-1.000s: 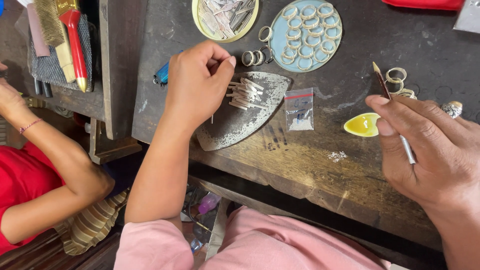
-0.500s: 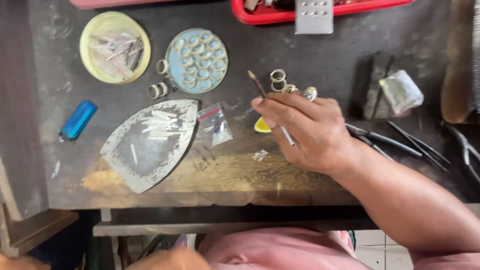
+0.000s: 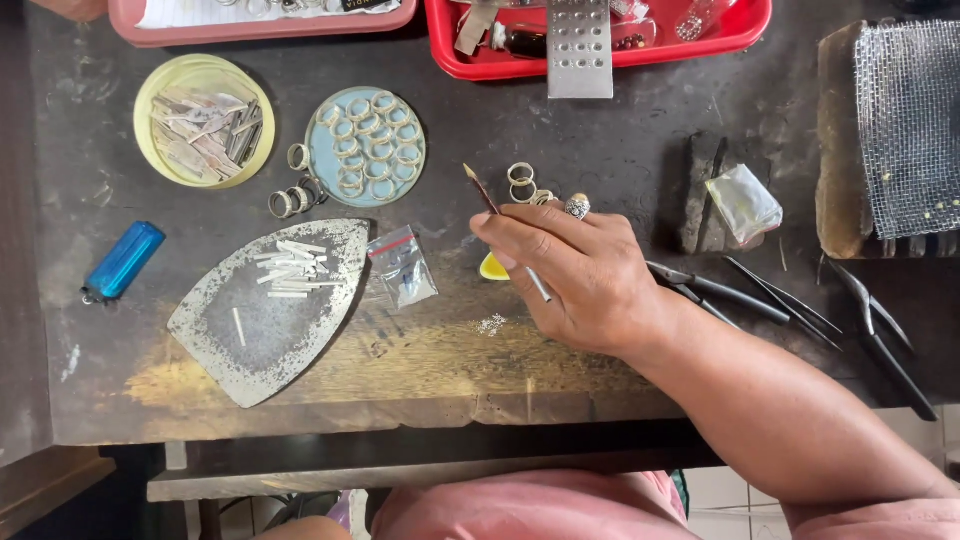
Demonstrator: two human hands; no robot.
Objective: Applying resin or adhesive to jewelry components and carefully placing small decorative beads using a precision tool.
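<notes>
Right hand (image 3: 590,275) pinches a thin brush (image 3: 500,222), fingers closed; I note a clear zip bag (image 3: 403,268) just left, rings (image 3: 525,183) beyond the tip.

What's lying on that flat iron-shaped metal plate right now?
On the metal plate, a cluster of short pale metal strips lies near its upper edge, with one stray strip lower down. Nothing covers the plate; what is under it cannot be seen.
</notes>
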